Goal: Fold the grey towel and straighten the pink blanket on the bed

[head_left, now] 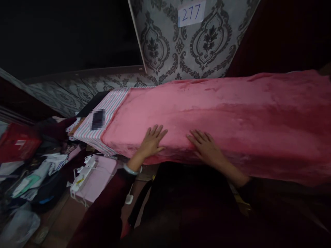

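A pink plush blanket (201,98) covers a long, low surface that runs from the middle to the right edge of the view. My left hand (151,142) lies flat on it near the front edge, fingers spread, a pale bracelet at the wrist. To its right, my right hand (208,148) also rests palm down on the blanket, fingers stretched out. Neither hand grips anything. Beyond the blanket's left end shows a striped cloth (113,103), with a dark, pixelated patch (98,119) on top of it.
A dark screen (69,34) stands behind on the left, beside patterned wallpaper (178,51) bearing a paper marked 277 (191,13). At the lower left are a pink box (104,172) with a white power strip (84,175), heaped clothes (38,175) and a red basket (19,143).
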{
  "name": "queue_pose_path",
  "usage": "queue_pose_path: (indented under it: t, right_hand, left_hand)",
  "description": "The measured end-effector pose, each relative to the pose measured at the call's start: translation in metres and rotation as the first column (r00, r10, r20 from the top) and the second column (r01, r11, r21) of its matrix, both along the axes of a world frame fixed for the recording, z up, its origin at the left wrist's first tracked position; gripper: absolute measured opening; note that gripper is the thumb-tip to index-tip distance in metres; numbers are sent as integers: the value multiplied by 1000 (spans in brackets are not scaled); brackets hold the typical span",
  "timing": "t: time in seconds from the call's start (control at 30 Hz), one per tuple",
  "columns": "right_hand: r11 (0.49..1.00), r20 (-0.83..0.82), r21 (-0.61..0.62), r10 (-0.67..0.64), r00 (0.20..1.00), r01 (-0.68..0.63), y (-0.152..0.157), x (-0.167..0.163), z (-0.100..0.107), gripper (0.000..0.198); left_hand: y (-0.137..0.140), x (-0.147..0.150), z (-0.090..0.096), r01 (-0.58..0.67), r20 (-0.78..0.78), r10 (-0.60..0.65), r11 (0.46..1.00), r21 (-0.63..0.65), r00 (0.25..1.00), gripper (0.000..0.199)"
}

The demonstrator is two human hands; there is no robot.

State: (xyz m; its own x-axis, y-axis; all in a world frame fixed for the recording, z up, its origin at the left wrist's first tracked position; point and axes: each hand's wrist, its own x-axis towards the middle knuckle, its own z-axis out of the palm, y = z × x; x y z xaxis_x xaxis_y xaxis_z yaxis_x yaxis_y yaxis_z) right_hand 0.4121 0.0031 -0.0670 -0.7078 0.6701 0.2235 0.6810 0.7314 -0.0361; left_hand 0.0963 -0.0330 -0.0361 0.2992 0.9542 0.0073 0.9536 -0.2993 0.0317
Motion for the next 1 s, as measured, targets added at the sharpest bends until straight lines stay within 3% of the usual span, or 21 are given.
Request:
queue_pose_path:
  t: [0.13, 0.2, 0.27, 0.37, 0.5, 0.6, 0.67, 0.77, 0.87, 1.0]
  right_hand:
    - [997, 4, -71, -32, 999, 32, 3, 64, 2, 63]
    - [980, -20, -89, -181, 983, 178, 17, 93, 5, 58]
    - [929, -59, -105, -363, 930, 355, 38, 118, 9, 59]
    - [840, -95, -140, -538, 838, 524, 70, 143, 15, 62]
    - [753, -39, -167, -650, 759, 636, 91, 150, 18, 68]
    - [736, -6, -121, -671, 741, 666, 92, 146, 12, 68]
    - [746, -10, -92, -663, 748, 660, 91, 144, 7, 69]
    - [746, -15, -84, -664, 748, 661, 92, 145, 2, 72]
    - [750, -30, -85, -660, 750, 656, 94, 147, -1, 74]
    - [756, -51, -71, -654, 755, 650, 95, 147, -2, 72]
  left_hand:
    - [-18, -52, 17, -190, -57, 185, 977, -101, 981, 91]
    - [-16, -63, 29, -242, -20, 241, 960, -143, 970, 83]
    - [-3, -56, 39, -270, 47, 276, 957, -104, 960, 71]
    - [32, -13, 45, -213, 115, 216, 976, -43, 970, 65]
    - [84, 69, 37, 9, 148, 4, 996, -88, 989, 70]
    - [109, 113, 26, 61, 123, -48, 992, -111, 991, 70]
    - [116, 124, 19, 40, 102, -28, 993, -114, 994, 69]
    - [113, 110, 12, -4, 77, 10, 996, -89, 997, 67]
    - [103, 69, 12, -139, 33, 141, 988, -62, 989, 64]
    - [85, -3, 21, -462, -1, 462, 887, -10, 887, 63]
